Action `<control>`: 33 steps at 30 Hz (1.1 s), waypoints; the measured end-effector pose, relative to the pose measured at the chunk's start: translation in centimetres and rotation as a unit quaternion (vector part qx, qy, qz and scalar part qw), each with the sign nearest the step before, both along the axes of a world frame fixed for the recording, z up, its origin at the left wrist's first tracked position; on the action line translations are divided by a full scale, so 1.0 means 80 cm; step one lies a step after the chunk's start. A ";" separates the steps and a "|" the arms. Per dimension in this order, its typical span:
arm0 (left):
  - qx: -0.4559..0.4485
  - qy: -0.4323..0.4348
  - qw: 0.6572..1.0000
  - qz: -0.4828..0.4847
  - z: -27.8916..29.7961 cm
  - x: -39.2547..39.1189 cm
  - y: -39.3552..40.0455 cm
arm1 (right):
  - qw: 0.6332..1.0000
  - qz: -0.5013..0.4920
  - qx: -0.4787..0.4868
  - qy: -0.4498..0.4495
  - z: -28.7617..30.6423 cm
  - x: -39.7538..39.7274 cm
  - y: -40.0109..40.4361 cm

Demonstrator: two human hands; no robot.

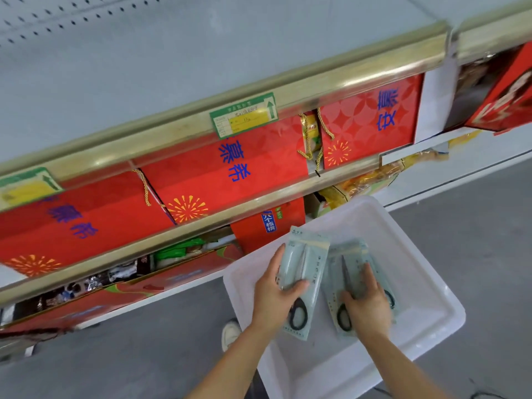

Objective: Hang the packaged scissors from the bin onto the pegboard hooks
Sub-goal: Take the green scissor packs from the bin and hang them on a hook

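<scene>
A white plastic bin [426,283] sits on the floor at the lower right. My left hand [273,295] grips one pale green pack of black-handled scissors [311,254], lifted and tilted above the bin. To its right, my right hand [368,306] closes on a second scissors pack [348,260], which lies over more packs in the bin. The white pegboard [57,18] shows at the top left, above the shelves. No hooks are visible.
Gold-edged shelves [259,110] run diagonally across the view, filled with red gift boxes [224,168] and green price tags [244,116]. Lower shelves hold snack bags. A grey floor and my white shoe [230,332] lie beside the bin.
</scene>
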State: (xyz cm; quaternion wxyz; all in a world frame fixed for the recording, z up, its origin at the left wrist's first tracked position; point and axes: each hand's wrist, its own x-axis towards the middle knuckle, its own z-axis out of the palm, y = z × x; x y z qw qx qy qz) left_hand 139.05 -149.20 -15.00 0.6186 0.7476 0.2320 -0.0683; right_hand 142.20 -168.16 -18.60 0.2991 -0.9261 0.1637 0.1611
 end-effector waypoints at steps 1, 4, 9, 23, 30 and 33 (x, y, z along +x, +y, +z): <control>0.000 -0.020 1.000 0.016 0.012 0.000 0.001 | 1.000 -0.001 0.025 -0.018 0.014 0.002 0.006; 0.015 -0.077 0.995 0.063 0.056 0.005 0.010 | 0.994 0.006 0.084 -0.074 0.059 0.009 0.029; 0.072 -0.178 0.972 0.133 0.157 0.022 0.046 | 0.968 0.012 0.178 -0.178 0.155 0.031 0.078; 0.146 -0.414 0.858 0.266 0.451 0.062 0.169 | 0.837 0.077 0.383 -0.382 0.465 0.081 0.208; 0.171 -0.479 0.812 0.285 0.548 0.058 0.206 | 0.778 0.110 0.439 -0.436 0.564 0.078 0.259; 0.175 -0.492 0.798 0.300 0.577 0.063 0.224 | 0.759 0.121 0.453 -0.451 0.591 0.079 0.277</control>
